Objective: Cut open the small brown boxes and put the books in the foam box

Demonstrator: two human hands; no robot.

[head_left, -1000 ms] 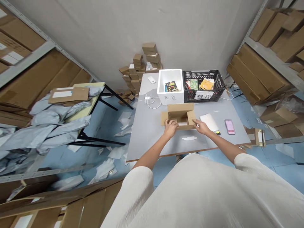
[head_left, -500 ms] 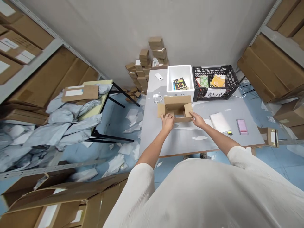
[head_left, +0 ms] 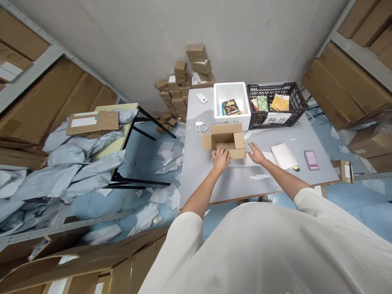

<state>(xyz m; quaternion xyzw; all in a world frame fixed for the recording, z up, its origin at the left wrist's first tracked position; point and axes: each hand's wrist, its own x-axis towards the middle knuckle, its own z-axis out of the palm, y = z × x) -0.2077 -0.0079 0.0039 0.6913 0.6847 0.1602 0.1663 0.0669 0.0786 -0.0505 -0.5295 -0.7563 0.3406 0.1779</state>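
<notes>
On the grey table a small open cardboard box (head_left: 237,153) stands in front of me, its back flap and left flap sticking outward. The right flap now lies toward the inside, and no contents can be made out in it. My left hand (head_left: 221,159) is at the front wall, fingers curled over its top edge and gripping it. Just right of the box, my right hand (head_left: 256,154) hovers near the table with fingers apart, holding nothing.
Behind the box are a white foam bin (head_left: 217,100) with books and a black crate (head_left: 253,118) with packets. A white pouch (head_left: 284,156) and a pink phone-like item (head_left: 311,160) lie to the right. Grey parcels (head_left: 70,151) cover a side table at left.
My right hand has let go of the box's right side and moved slightly away. The right flap has turned inward. My left hand has shifted a little right along the front wall.
</notes>
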